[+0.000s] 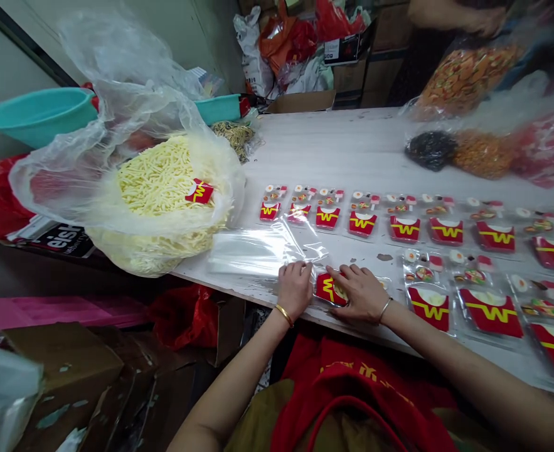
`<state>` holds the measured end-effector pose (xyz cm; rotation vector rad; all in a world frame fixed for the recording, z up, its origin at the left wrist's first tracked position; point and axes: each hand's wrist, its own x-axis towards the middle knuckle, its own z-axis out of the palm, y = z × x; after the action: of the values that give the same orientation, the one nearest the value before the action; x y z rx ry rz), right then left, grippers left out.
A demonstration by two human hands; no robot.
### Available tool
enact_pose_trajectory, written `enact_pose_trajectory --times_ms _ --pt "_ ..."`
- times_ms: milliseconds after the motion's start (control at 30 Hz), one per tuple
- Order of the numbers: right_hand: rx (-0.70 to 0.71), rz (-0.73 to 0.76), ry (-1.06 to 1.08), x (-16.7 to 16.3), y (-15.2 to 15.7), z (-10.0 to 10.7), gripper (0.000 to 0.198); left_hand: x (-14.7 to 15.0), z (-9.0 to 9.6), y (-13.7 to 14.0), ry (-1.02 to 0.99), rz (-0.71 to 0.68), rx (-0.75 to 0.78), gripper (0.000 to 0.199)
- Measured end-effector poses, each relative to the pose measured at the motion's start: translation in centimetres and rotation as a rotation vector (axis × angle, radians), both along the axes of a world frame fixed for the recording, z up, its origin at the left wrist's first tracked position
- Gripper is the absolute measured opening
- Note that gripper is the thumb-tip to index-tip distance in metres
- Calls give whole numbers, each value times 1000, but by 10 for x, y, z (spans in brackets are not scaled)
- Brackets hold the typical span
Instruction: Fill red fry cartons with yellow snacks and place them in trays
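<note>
A clear plastic bag holding a red fries pouch with a yellow W lies sideways at the table's front edge. My left hand has its fingers curled onto the bag's left end. From the right, my right hand grips the pouch, its thumb below and fingers across the top. Parts of the bag are hidden under both hands. Just beyond my left hand lies a stack of flat clear plastic bags. Rows of filled packets with the same red pouches and small toy pieces lie to the right.
At the left, a large clear sack holds pale yellow fry-shaped pieces, with one red pouch on top. A teal basin stands behind it. Bags of small orange pieces and a co-worker's hand are at the far right.
</note>
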<state>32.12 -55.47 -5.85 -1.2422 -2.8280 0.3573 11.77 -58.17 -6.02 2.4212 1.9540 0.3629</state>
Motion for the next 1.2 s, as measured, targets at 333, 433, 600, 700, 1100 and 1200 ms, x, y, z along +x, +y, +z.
enact_pose_trajectory --times_ms 333,433,600,700,1100,1200 --pt "-39 -233 -50 -11 3 3 87 -5 -5 -8 34 11 -38 15" --pt "-56 -311 -51 -14 4 6 86 13 2 -9 -19 11 -5 11" --pt "-28 -418 -14 -7 5 17 83 35 20 -4 -84 -85 36 10" --pt "17 -479 35 4 9 30 82 8 21 -6 -206 -60 123 20" --pt "180 -363 250 32 11 71 82 -97 -39 20 -334 689 -95 63" --pt "177 -202 215 35 5 74 83 -84 -18 72 -788 614 -99 66"
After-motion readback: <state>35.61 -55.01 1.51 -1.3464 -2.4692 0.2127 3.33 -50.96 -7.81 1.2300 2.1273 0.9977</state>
